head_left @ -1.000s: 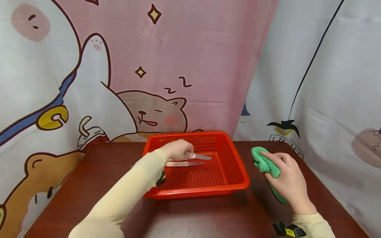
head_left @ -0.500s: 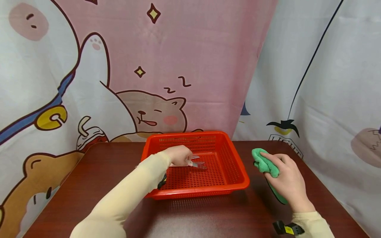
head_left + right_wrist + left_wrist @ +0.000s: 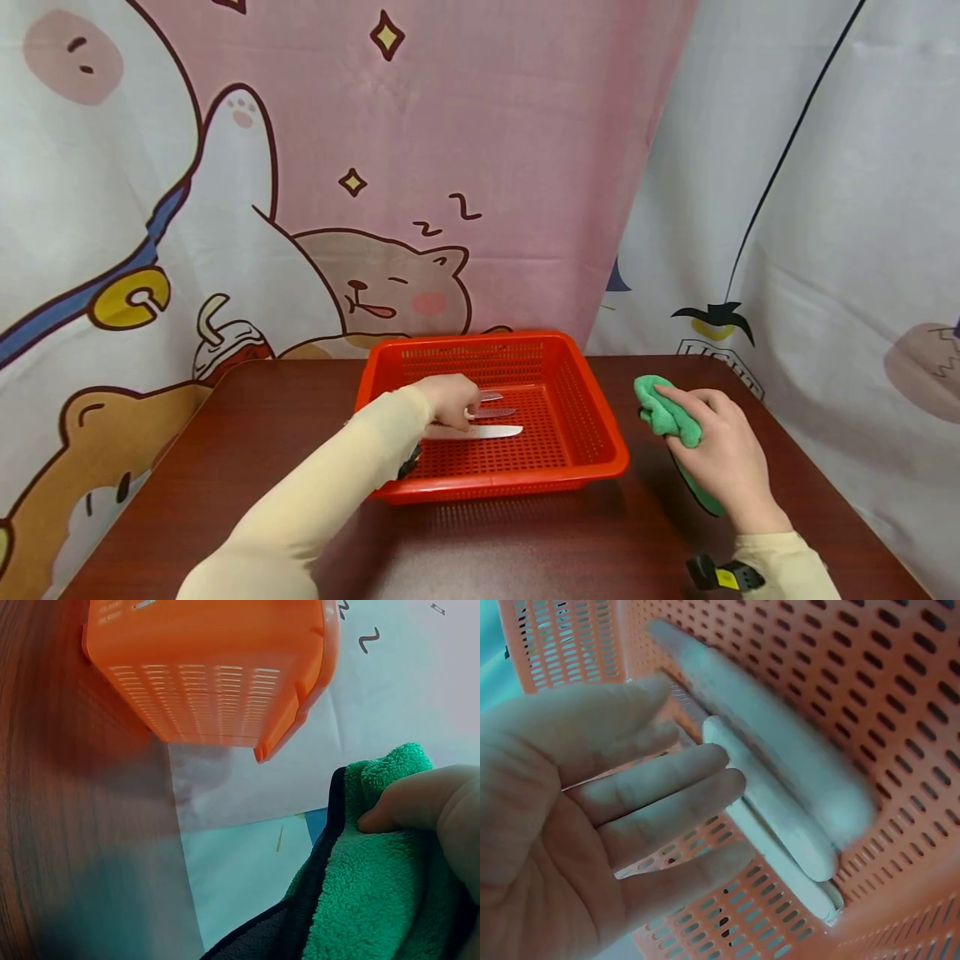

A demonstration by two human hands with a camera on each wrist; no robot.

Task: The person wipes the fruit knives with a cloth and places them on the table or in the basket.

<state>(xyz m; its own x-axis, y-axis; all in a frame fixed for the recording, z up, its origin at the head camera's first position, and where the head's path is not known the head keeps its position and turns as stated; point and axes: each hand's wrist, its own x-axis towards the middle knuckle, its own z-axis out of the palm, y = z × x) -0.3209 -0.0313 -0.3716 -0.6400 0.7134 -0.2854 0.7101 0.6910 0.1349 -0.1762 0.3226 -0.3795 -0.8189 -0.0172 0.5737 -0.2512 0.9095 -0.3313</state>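
Observation:
Inside the red plastic basket (image 3: 495,481), my left hand (image 3: 447,400) hovers over several knives. In the left wrist view its fingers are extended and loosely spread, with nothing held between them. Three pale handles lie side by side there; the largest handle (image 3: 780,735) is blurred. The head view shows a broad-bladed knife (image 3: 491,432) nearest the basket's front, a narrower blade (image 3: 497,412) behind it and another blade (image 3: 491,397) farther back. To the right of the basket, my right hand (image 3: 731,454) grips a folded green cloth (image 3: 382,877) with dark edging.
A dark brown wooden table (image 3: 480,554) carries the basket. Right behind the table hangs a cartoon-printed curtain (image 3: 540,167). The basket's perforated walls rise around the left hand.
My left hand has moved the knife it held toward the basket's front and let go of it; that knife now lies beside the others. The right hand and cloth stay nearly still.

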